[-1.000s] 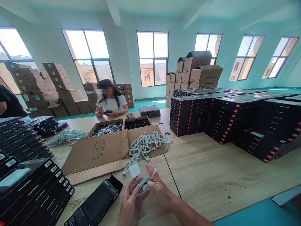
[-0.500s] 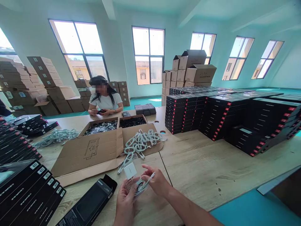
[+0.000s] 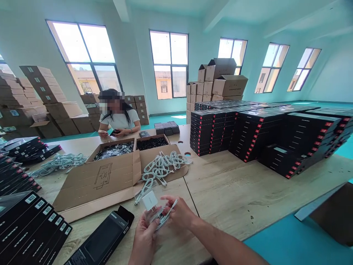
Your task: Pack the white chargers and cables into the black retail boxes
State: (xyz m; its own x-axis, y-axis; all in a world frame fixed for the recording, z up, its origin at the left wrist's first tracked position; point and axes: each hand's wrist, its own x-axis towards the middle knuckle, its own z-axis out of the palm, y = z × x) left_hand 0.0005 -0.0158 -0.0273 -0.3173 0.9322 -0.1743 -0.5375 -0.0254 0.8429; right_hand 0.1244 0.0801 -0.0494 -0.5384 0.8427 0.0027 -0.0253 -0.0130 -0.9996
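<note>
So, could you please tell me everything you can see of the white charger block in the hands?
The white charger block is a small, smooth, plastic-looking square with faint grey print on its face. It is tilted above the left hand, inside a clear tray with a coiled white cable. The right hand pinches the cable beside it.

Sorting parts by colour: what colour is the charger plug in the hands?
White, clearest in the head view: the plug.

Cable pile [image 3: 162, 166] lies on carton flap [image 3: 162, 162], behind both hands [image 3: 162, 224].
</note>
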